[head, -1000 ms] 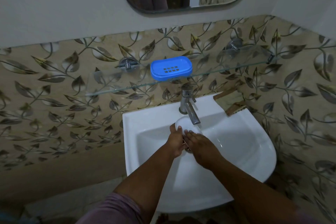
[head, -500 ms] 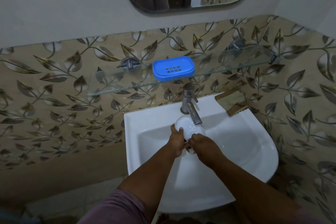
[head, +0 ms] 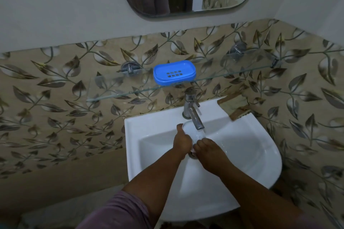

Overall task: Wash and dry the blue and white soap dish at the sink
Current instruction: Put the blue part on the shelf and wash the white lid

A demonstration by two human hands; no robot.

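The white half of the soap dish point(head: 192, 132) is held in the sink point(head: 242, 154), directly under the spout of the tap point(head: 193, 112), where water can be seen running onto it. It is gripped at its left edge by the left hand point(head: 181, 142), thumb up along the rim, while the right hand point(head: 205, 149) is closed on its near end, just below the tap. The blue half of the soap dish point(head: 174, 72) is left on the glass shelf point(head: 115, 91) above and behind the tap, apparently unwashed. The task is judged to be early: one part is being rinsed, the blue part remains, and drying has not been started. No cloth can be made out with certainty.
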